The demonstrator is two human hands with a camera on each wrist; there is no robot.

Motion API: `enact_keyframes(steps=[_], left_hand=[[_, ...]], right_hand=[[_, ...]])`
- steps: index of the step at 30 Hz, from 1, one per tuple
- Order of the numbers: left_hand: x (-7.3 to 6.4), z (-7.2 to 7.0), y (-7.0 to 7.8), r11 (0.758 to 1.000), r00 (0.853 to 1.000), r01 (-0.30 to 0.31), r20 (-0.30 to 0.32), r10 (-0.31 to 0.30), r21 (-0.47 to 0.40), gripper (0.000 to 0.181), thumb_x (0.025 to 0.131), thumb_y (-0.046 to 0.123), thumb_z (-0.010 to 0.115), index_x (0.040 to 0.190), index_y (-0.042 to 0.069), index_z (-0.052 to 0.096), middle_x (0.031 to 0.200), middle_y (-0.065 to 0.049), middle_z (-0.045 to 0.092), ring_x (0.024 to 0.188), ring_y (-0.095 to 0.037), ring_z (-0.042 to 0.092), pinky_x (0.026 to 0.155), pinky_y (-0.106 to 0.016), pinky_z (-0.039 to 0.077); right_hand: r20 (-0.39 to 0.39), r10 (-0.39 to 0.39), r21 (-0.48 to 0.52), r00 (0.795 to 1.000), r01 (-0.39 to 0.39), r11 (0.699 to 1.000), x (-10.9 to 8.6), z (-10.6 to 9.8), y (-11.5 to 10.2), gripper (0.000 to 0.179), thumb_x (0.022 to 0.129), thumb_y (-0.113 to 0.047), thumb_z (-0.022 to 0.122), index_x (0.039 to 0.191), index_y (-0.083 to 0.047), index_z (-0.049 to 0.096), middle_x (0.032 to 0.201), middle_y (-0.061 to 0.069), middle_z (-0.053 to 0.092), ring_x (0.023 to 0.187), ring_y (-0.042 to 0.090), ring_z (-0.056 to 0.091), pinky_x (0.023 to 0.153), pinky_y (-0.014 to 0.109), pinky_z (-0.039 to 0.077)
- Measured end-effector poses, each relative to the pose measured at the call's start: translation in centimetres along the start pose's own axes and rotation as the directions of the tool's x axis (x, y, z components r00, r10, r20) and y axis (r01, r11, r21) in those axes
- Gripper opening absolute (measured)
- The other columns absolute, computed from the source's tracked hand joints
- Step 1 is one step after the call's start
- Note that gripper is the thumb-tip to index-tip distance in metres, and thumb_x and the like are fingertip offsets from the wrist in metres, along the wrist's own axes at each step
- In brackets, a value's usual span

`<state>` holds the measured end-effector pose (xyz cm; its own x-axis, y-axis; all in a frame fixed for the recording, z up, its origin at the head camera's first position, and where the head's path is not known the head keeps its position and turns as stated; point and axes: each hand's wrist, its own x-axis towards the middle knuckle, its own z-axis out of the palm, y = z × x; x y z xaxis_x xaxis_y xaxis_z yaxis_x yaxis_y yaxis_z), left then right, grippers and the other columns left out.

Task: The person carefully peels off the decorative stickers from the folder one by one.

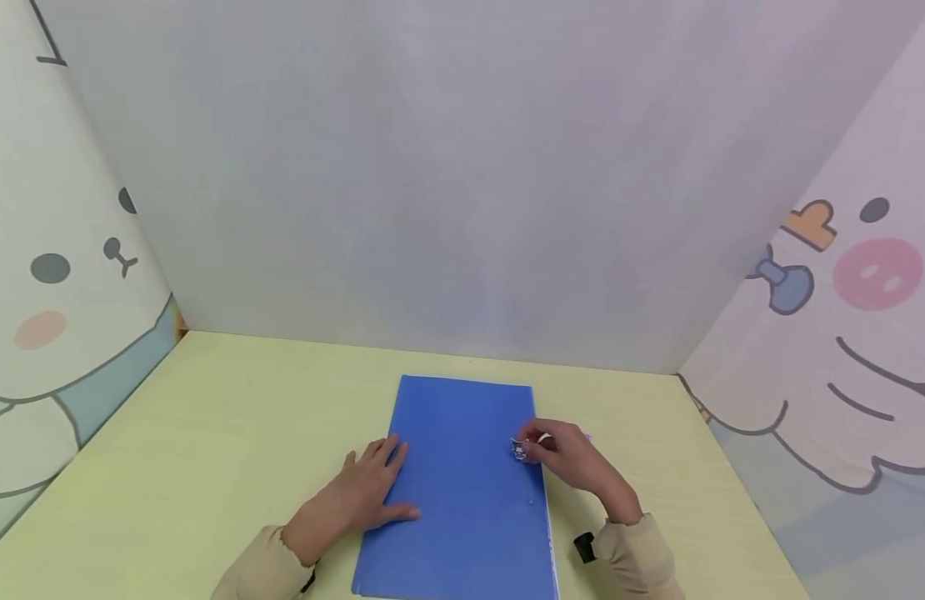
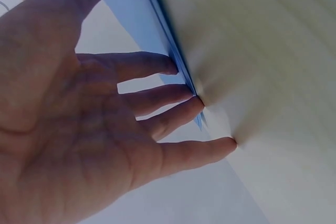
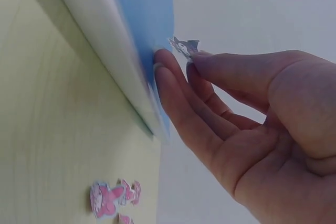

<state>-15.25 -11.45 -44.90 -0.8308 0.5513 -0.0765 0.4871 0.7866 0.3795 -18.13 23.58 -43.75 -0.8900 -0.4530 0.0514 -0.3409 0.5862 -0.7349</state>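
Note:
A blue folder [image 1: 462,492] lies on the table, its white page edges showing along the right side. My left hand [image 1: 361,492] rests with spread fingers over the folder's left edge, thumb on the cover. In the left wrist view, the left fingertips [image 2: 231,143] reach the folder's edge and the tabletop beside it. Thumb and index finger of my right hand [image 1: 567,454] pinch a small dark-and-white cartoon sticker [image 1: 518,449] just over the right part of the cover. In the right wrist view this sticker [image 3: 185,48] stands tilted, and the other fingertips are right at the cover.
Several pink cartoon stickers [image 3: 105,199] lie on the pale yellow table [image 1: 245,417], right of the folder. A small clear blob [image 1: 531,502] sits on the cover. A grey wall [image 1: 432,183] rises behind, with cartoon-printed panels [image 1: 830,333] on both sides.

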Motion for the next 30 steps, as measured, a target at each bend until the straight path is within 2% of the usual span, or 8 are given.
enact_keyframes(steps=[4,8,14,22,30], left_hand=[[-0.1,0.0,0.0,1.000,1.000,0.006,-0.001,-0.006,0.000,0.094,0.088,0.055,0.076,0.148,-0.011,0.045,0.153,-0.031,0.040,0.141,-0.046,0.039,0.101,-0.075,0.035],[-0.2,0.0,-0.1,1.000,1.000,0.002,-0.005,-0.002,0.001,0.094,0.088,0.055,0.076,0.147,-0.011,0.046,0.153,-0.031,0.040,0.141,-0.047,0.039,0.101,-0.075,0.036],[-0.2,-0.1,0.0,1.000,1.000,-0.001,-0.004,0.001,-0.011,0.093,0.088,0.054,0.076,0.147,-0.012,0.046,0.153,-0.032,0.040,0.140,-0.047,0.039,0.101,-0.076,0.035],[-0.2,-0.2,0.0,1.000,1.000,-0.011,-0.001,0.011,-0.011,0.093,0.089,0.054,0.075,0.147,-0.012,0.046,0.153,-0.033,0.040,0.140,-0.048,0.039,0.100,-0.075,0.035],[-0.2,0.0,0.0,1.000,1.000,-0.015,-0.005,0.015,-0.015,0.092,0.089,0.054,0.076,0.146,-0.012,0.046,0.152,-0.033,0.040,0.140,-0.048,0.040,0.100,-0.076,0.035]], right_hand=[[0.020,0.018,0.003,1.000,-0.018,1.000,-0.3,-0.8,0.0,0.009,0.101,0.000,0.062,0.108,-0.002,0.069,0.099,0.010,0.068,0.083,0.023,0.072,0.076,0.036,0.060],[0.032,0.028,-0.005,0.999,-0.028,1.000,-0.6,-1.7,0.3,0.010,0.101,0.000,0.062,0.109,-0.001,0.069,0.099,0.010,0.068,0.085,0.027,0.074,0.077,0.034,0.059],[0.055,0.061,-0.016,0.997,-0.060,0.998,-1.2,-2.9,0.8,0.009,0.102,-0.004,0.062,0.108,-0.002,0.068,0.096,0.008,0.067,0.082,0.034,0.071,0.068,0.032,0.057],[0.050,0.020,-0.124,0.999,-0.014,0.992,-2.1,-4.0,1.5,0.006,0.100,-0.002,0.063,0.102,-0.004,0.069,0.092,0.003,0.068,0.081,0.016,0.065,0.075,0.028,0.054],[0.041,0.059,-0.148,0.997,-0.053,0.988,-3.0,-5.2,2.0,0.004,0.099,-0.003,0.065,0.100,-0.004,0.069,0.089,0.001,0.064,0.081,0.011,0.059,0.073,0.028,0.052]])
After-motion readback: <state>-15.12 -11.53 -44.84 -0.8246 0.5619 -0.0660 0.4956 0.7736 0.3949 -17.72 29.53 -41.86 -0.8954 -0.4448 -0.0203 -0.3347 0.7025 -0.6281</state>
